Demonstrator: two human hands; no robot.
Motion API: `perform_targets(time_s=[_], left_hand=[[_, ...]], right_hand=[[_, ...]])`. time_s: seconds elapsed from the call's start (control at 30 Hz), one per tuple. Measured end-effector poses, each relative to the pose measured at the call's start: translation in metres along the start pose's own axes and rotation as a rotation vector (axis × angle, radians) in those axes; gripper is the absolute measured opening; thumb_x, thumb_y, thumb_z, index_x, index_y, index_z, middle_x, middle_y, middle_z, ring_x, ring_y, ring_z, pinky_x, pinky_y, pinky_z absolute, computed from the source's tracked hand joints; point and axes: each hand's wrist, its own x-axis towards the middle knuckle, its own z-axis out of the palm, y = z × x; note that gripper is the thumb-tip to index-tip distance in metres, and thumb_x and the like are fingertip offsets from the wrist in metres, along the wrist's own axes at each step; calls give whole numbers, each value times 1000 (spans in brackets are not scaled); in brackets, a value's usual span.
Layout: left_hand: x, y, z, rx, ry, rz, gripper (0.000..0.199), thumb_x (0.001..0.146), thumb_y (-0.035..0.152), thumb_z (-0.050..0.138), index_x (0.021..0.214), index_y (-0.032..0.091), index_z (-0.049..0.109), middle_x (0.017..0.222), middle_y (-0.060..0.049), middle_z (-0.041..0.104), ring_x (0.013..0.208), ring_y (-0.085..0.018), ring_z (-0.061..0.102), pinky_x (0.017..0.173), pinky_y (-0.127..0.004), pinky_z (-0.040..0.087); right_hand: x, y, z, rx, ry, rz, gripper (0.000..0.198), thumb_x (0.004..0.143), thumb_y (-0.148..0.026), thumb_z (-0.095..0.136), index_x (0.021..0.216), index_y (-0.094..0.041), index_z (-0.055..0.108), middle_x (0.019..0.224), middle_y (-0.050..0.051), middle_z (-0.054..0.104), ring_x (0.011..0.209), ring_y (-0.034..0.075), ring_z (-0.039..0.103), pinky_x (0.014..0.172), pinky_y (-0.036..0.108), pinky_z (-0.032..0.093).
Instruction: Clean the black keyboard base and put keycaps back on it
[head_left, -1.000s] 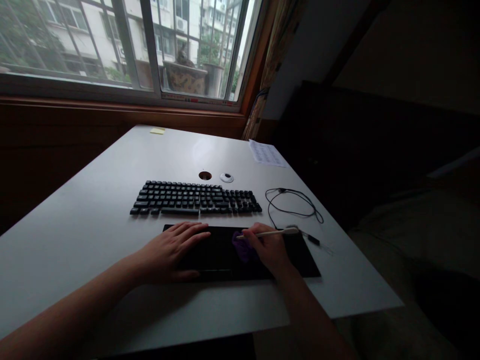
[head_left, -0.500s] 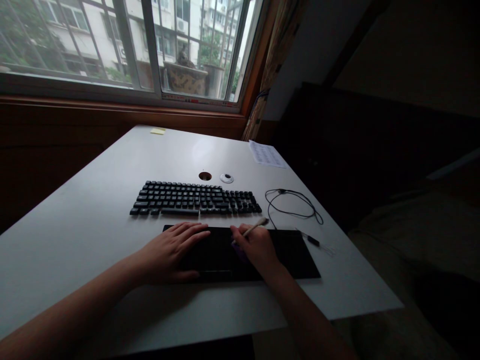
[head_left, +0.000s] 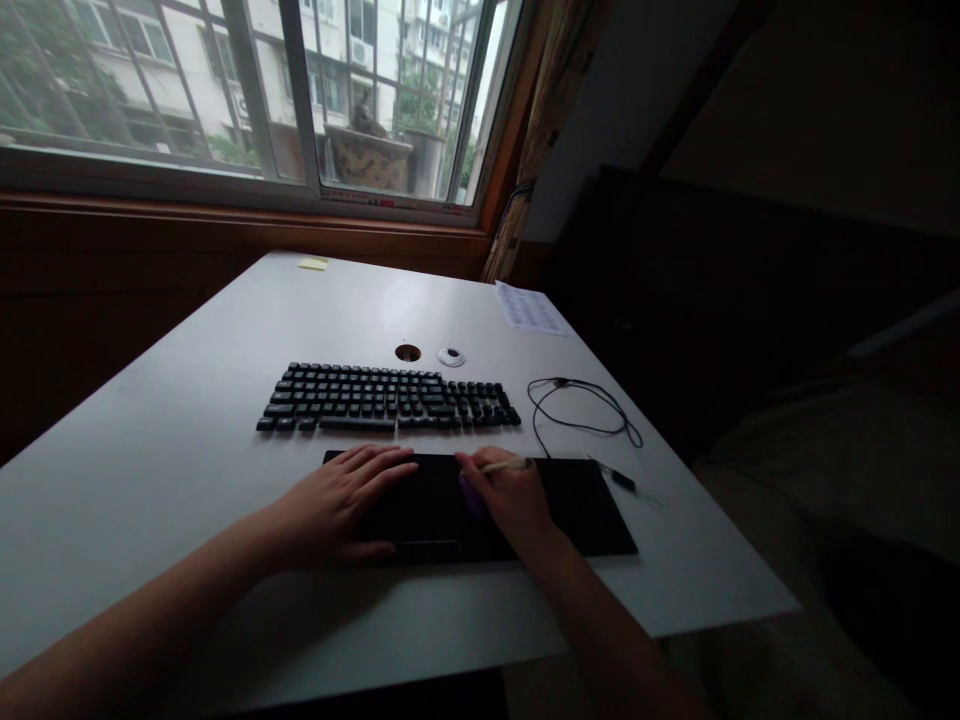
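My left hand (head_left: 352, 500) lies flat with fingers spread over the left part of a black keyboard base (head_left: 585, 520), which rests near the table's front edge. Closed round a slim, pale-handled tool, probably a brush (head_left: 504, 465), my right hand (head_left: 514, 495) is above the middle of the base. A purple part (head_left: 471, 497) shows under its fingers; whether it belongs to the tool I cannot tell. Behind the base, black keycaps (head_left: 360, 395) are laid out in keyboard order on the white table.
A looped black cable (head_left: 585, 405) lies right of the keycaps. Beside the base is a small wire tool with a black handle (head_left: 622, 480). Farther back are a cable hole (head_left: 408, 353), its white ring cover (head_left: 451, 356), printed paper (head_left: 532, 308) and yellow notes (head_left: 313, 264).
The tool in my right hand has tipped lower, its rear end dropping towards the hand, and more of the purple part shows. My left hand stays in place.
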Motion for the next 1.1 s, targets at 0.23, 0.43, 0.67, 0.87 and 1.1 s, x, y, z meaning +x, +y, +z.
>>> perform_targets(time_s=[0.23, 0.43, 0.67, 0.87, 1.1], left_hand=[[0, 1, -1, -20, -1, -10, 89, 88, 57, 71, 161, 29, 29, 166, -10, 36, 147, -39, 40, 120, -58, 36], [0, 1, -1, -19, -2, -2, 89, 89, 59, 70, 161, 29, 29, 166, -10, 35, 147, -39, 39, 120, -58, 36], [0, 2, -2, -30, 19, 8, 88, 89, 57, 71, 161, 29, 30, 165, -10, 37, 146, -39, 40, 120, -59, 37], [-1, 0, 0, -47, 22, 1, 90, 88, 58, 71, 162, 30, 28, 166, -10, 37, 146, -39, 41, 120, -59, 36], [0, 1, -1, -35, 10, 1, 90, 88, 57, 72, 162, 29, 29, 166, -10, 36, 147, -38, 40, 120, -58, 36]], right_hand=[[-1, 1, -7, 217, 51, 147, 55, 103, -56, 51, 61, -22, 59, 54, -1, 63, 49, 13, 59, 56, 24, 41], [-2, 3, -7, 52, 60, 75, 57, 106, -57, 45, 65, -21, 61, 61, 2, 67, 57, 15, 64, 61, 26, 42], [-1, 4, -4, 50, -3, 47, 57, 106, -58, 41, 69, -21, 63, 68, 3, 70, 64, 17, 67, 66, 27, 45], [1, 1, -4, 93, -40, 95, 59, 106, -59, 40, 64, -22, 57, 60, 1, 64, 55, 14, 61, 59, 25, 42], [-1, 0, -1, 102, -32, 105, 58, 107, -57, 40, 64, -21, 58, 59, 1, 64, 55, 14, 62, 59, 25, 42]])
